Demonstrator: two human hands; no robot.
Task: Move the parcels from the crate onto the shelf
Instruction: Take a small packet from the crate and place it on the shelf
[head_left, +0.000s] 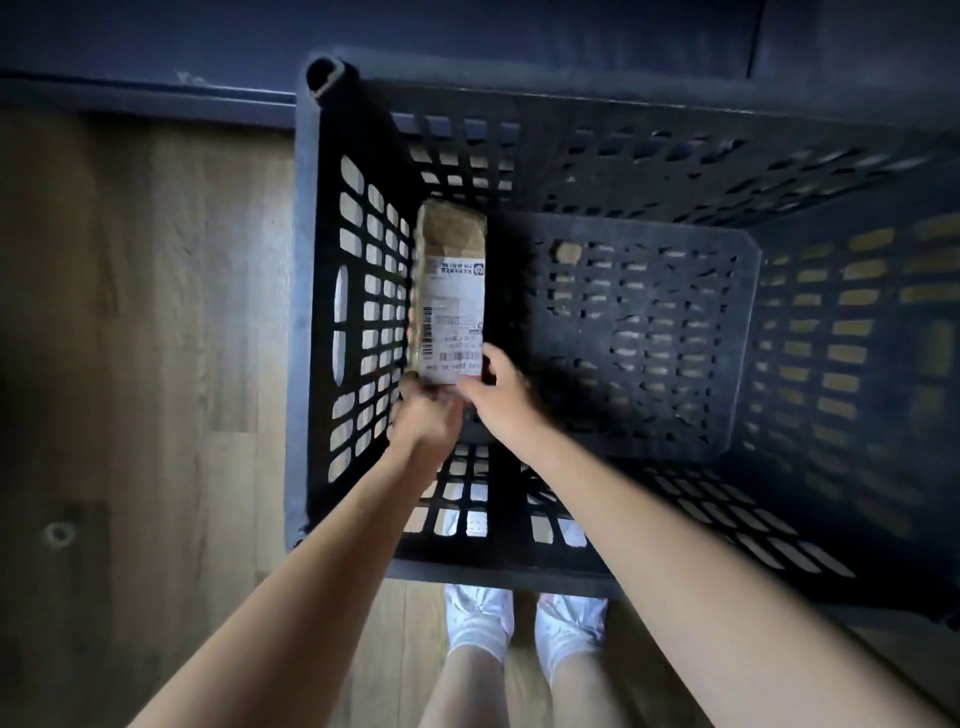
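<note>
A brown parcel (451, 291) with a white shipping label stands on edge against the left inner wall of a black slotted crate (649, 156). Both my arms reach down into the crate. My left hand (423, 415) grips the parcel's near lower end from the left. My right hand (501, 392) holds the same end from the right, thumb on the label. The rest of the crate floor shows no other parcel. No shelf is recognisable in view.
The crate stands on a wooden floor (145, 312) next to a dark wall or panel (156, 47) at the top. My two feet in white shoes (524, 623) are just in front of the crate's near rim.
</note>
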